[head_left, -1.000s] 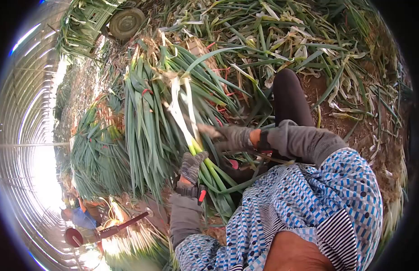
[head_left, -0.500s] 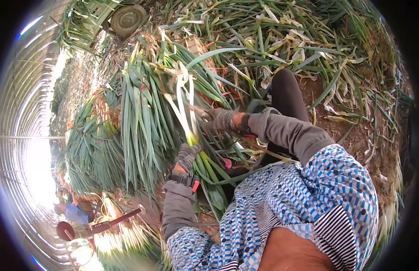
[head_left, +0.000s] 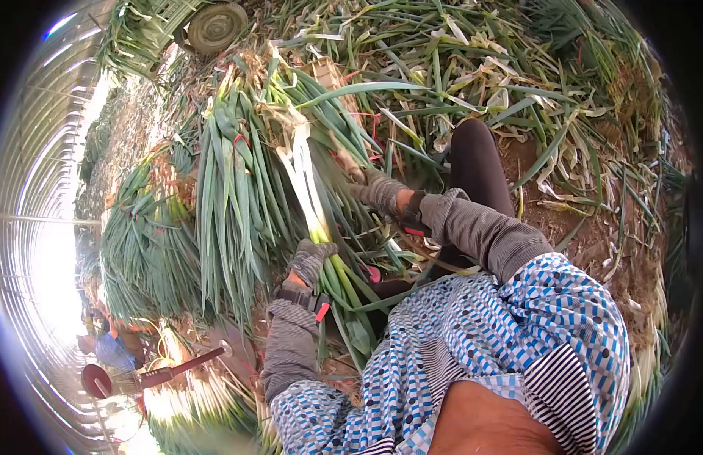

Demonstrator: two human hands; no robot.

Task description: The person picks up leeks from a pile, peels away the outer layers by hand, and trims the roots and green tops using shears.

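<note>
My left hand (head_left: 312, 260), in a grey knit glove, is wrapped around a few long green onions (head_left: 310, 199) where the white stalks turn green. Their root ends point up and away, while the leaves hang back toward my shirt. To the right, my right hand (head_left: 380, 192), gloved alike, closes on a brown stick-like piece (head_left: 347, 157), slightly blurred, that slants up and left beside the stalks. Just left of the held onions lies a large tied bundle of green onions (head_left: 241, 197), its leaves spread downward.
A second bundle (head_left: 150, 243) lies farther left. Loose leaves and trimmings (head_left: 472, 61) cover the ground above and right. A cart wheel (head_left: 215, 29) stands at the top left. A dark-armed device with a round disc (head_left: 97, 381) is at the lower left, near another person (head_left: 116, 350).
My right hand has moved a little right, away from the white stalks, with the brown piece. The left hand keeps its grip on the onions. The view has shifted slightly.
</note>
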